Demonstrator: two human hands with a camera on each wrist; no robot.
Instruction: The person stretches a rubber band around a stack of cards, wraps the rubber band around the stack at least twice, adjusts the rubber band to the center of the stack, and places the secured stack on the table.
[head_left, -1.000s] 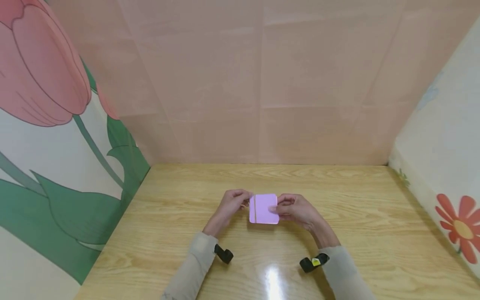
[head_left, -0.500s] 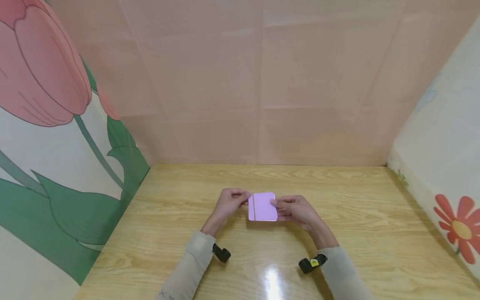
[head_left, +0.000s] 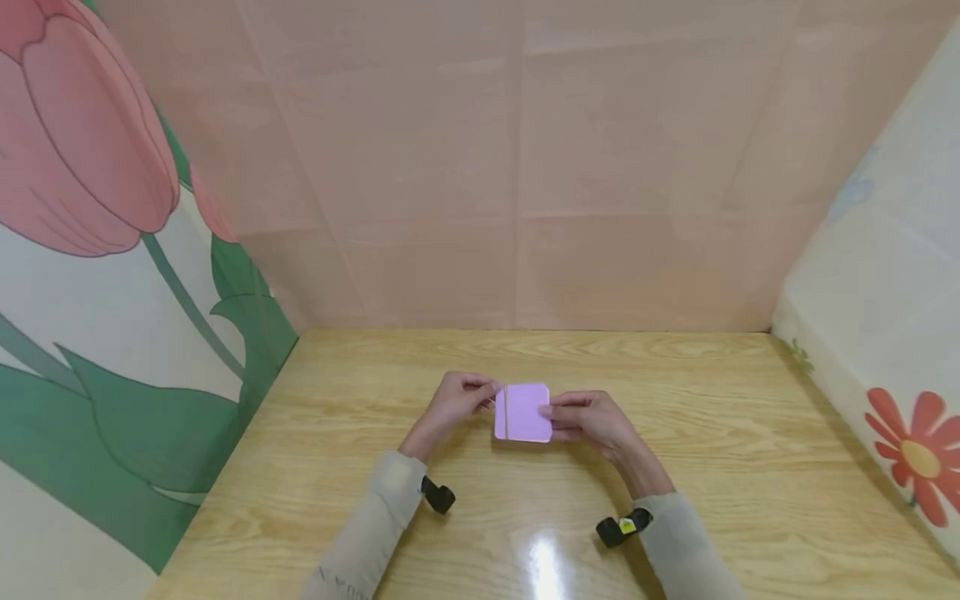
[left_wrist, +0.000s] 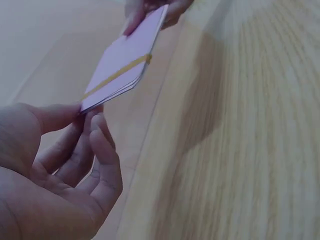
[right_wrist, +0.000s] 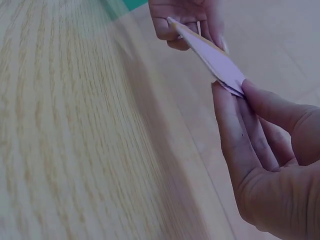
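Left hand (head_left: 456,400): pinches pad (head_left: 530,412) corner
Right hand (head_left: 597,419): pinches opposite edge
Band (left_wrist: 119,73): off-centre; we think a tug could slip it off

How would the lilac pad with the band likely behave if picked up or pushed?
The pad is probably fairly stiff: it spans flat between the left hand and right hand. Likely light, judging by its thinness. Its layers might fan, since they gap slightly beyond the band.
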